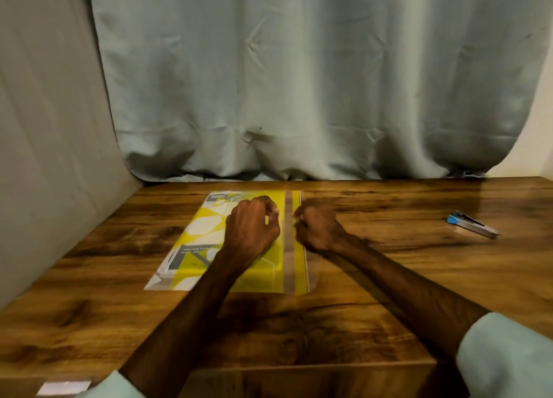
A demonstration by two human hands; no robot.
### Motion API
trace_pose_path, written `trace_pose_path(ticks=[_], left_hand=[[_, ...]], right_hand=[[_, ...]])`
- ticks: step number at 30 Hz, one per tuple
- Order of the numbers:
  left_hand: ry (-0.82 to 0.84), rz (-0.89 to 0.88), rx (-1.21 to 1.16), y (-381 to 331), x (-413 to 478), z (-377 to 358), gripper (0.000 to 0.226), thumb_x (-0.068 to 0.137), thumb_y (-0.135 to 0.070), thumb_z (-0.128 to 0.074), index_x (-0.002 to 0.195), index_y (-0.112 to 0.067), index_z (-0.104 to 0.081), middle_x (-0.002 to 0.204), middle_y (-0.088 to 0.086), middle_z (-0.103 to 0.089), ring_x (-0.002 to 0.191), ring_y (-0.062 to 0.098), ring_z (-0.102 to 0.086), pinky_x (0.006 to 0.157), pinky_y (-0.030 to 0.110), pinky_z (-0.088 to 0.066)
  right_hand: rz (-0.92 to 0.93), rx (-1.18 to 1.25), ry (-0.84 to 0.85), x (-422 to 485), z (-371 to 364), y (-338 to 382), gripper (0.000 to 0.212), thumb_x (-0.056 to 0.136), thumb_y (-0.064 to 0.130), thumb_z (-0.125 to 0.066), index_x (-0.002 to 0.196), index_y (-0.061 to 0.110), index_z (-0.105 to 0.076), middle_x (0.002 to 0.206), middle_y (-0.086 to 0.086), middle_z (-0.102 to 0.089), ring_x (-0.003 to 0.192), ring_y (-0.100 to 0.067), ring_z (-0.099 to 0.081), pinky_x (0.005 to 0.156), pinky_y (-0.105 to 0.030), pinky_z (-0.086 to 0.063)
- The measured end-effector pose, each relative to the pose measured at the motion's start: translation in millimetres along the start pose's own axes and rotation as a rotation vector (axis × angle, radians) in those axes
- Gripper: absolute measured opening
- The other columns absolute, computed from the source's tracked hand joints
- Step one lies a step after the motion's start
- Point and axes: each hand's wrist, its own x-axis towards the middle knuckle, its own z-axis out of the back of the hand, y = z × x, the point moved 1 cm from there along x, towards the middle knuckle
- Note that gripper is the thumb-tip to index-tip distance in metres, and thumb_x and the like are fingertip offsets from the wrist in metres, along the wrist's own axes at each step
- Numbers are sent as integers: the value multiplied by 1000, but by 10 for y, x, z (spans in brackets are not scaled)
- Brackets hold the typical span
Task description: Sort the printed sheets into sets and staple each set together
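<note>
A clear plastic packet [209, 236] with yellow and white printed sheets inside lies flat on the wooden table [389, 266], its sealed flap edge on the right. My left hand [251, 230] rests on the packet with fingers curled near the flap strip [289, 239]. My right hand [317, 230] is curled at the flap's right edge and looks blurred; its fingertips seem to pinch the flap. A blue and grey stapler [472, 224] lies on the table far to the right, away from both hands.
A grey-green curtain [299, 83] hangs behind the table's far edge and a beige cloth wall [45, 128] closes the left side. A small pale object [64, 388] sits at the near left edge.
</note>
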Motion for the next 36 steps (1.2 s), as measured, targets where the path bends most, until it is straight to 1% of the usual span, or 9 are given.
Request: trace_pose_path(ticks=[3,7,11,15,18,22,26,31,36], left_hand=[[171,4,146,172,17,-103,36,97,-37,-60,128,-19,-61,126,7,-63,128,28,-49,93,41,-48],[401,-39,287,308,-58,-338,45,106,-36,-42,138,-6,-49,136,21,-50,132,39,-43,105,44,-40],[382,-28,301,133,-148,-381,42,108,-36,-36,139,-10,-49,139,18,-49,131,36,-46,101,47,-44],[337,-27,342,-119,-247,-467,41,106,-41,-37,133,-14,-54,133,13,-56,126,33,-53,97,43,-46],[306,-42,348,-294,-297,-603,45,104,-48,-41,131,-17,-58,130,10,-61,123,33,-56,98,40,-43],[304,-69,272,-548,-281,-736,41,101,-50,-50,125,-18,-60,128,10,-62,121,35,-55,98,39,-40],[283,-87,164,-729,-205,-820,34,98,-44,-60,125,-24,-62,131,7,-61,124,33,-52,99,36,-38],[245,-144,164,-690,-119,-799,31,91,-51,-68,114,-32,-70,122,2,-68,117,30,-58,93,37,-43],[240,-240,103,-496,41,-666,23,80,-53,-76,91,-33,-80,93,-8,-76,94,22,-69,78,35,-55]], right_hand=[[-164,78,-97,-136,151,-269,9,78,12,-71,70,11,-68,70,-1,-69,66,-19,-68,59,-35,-60],[-272,191,-34,-337,216,-351,21,81,26,-73,68,11,-68,63,-1,-65,58,-15,-64,46,-24,-49],[-377,308,-7,-397,254,-368,22,77,31,-80,82,13,-68,78,-4,-69,68,-20,-68,49,-28,-48],[-504,445,-1,-475,439,-505,19,78,17,-86,83,5,-72,74,-8,-71,64,-20,-70,42,-21,-45],[-565,490,-12,-526,589,-640,20,75,17,-89,82,4,-75,74,-10,-74,59,-20,-69,50,-27,-52],[-534,462,-185,-584,752,-840,6,70,13,-84,71,10,-80,66,-4,-75,63,-18,-72,66,-40,-64],[-485,369,-291,-609,932,-925,6,73,16,-80,68,13,-79,67,-3,-74,68,-16,-73,69,-36,-61],[-358,302,-285,-560,917,-731,10,75,14,-79,66,19,-78,70,1,-76,64,-9,-69,66,-30,-59],[-290,205,-189,-468,711,-481,8,75,14,-78,68,18,-78,73,2,-76,69,-14,-70,67,-28,-56]])
